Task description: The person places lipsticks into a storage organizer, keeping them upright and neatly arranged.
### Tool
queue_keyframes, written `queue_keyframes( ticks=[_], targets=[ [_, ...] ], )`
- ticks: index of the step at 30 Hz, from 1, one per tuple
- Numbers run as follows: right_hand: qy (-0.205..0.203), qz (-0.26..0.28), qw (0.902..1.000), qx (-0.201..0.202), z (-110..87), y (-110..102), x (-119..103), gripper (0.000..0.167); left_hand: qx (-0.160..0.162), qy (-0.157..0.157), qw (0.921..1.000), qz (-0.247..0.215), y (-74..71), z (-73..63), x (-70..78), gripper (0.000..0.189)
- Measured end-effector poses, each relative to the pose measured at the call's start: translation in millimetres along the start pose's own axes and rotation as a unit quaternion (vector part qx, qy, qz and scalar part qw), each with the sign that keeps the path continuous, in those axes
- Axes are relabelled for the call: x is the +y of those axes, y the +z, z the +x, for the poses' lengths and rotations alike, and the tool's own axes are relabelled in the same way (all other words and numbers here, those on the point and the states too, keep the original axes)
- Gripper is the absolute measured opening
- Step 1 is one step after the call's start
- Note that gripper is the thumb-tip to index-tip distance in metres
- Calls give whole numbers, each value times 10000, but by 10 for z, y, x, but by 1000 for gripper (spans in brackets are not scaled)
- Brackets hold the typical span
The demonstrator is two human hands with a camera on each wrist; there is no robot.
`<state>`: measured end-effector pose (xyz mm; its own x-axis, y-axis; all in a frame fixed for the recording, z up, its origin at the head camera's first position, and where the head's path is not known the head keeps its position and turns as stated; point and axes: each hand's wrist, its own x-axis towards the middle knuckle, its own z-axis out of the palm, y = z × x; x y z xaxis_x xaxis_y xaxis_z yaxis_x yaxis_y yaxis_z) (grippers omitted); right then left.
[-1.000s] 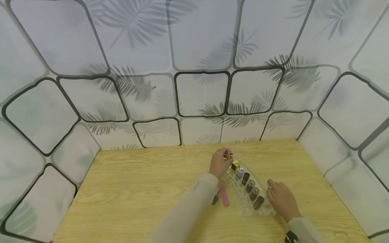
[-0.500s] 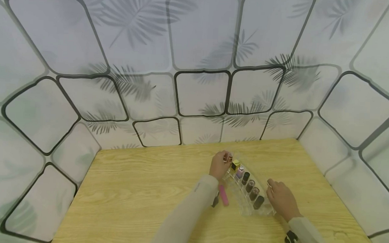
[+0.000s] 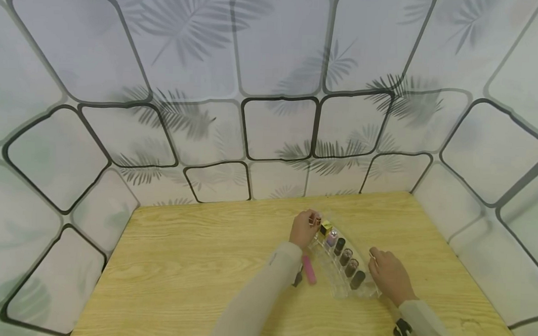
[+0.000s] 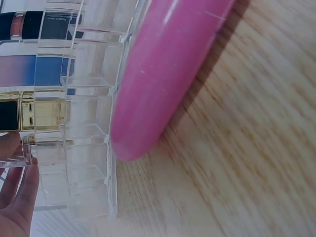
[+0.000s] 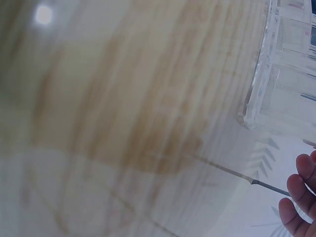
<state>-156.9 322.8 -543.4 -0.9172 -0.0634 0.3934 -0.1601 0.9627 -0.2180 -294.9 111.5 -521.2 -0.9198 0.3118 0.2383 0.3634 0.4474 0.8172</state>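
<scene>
A curved, clear tiered lipstick stand (image 3: 336,281) sits on the table, with a row of tubes along it. At its far end my left hand (image 3: 304,228) pinches a clear-sided lipstick (image 4: 17,157) with gold trim, its lower end overlapping the slot in the left wrist view. Beside it stand a black-and-gold lipstick (image 4: 42,115) and a pink-and-blue tube (image 4: 22,70). My right hand (image 3: 390,276) is beside the stand's near right end, fingers loosely curled, nothing visible in its grip; part of the hand lies outside the right wrist view.
A pink rounded stick (image 3: 309,270) lies on the wooden table (image 3: 194,264) along the stand's left side. Several dark tubes (image 3: 346,257) fill the nearer slots. A patterned cloth wall (image 3: 279,131) closes off the back and sides.
My left hand has lowered slightly toward the stand's far end with the lipstick in its fingers. The right hand and the other tubes have stayed put.
</scene>
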Motion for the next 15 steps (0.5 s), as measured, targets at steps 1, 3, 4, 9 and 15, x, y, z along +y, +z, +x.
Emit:
queue_keyframes(
  ticks=[1,3,4,9,15],
  targets=[
    [31,-19,10000,-53,-6,-3,-5,9,4,24,10000,26,-1,-8,-3,9],
    [104,-37,9998,-140,-18,-12,-20,10,18,48,9999,99,-3,-26,-4,9],
    [139,-40,9997,-173,-25,-18,-29,10,21,50,9999,135,-4,-36,-4,10],
    [228,-18,9995,-210,-71,-40,-70,11,63,97,9995,288,-8,-79,-1,10],
    [321,0,9991,-282,-124,-49,-102,12,76,200,9991,365,-13,-125,-13,10]
  ],
)
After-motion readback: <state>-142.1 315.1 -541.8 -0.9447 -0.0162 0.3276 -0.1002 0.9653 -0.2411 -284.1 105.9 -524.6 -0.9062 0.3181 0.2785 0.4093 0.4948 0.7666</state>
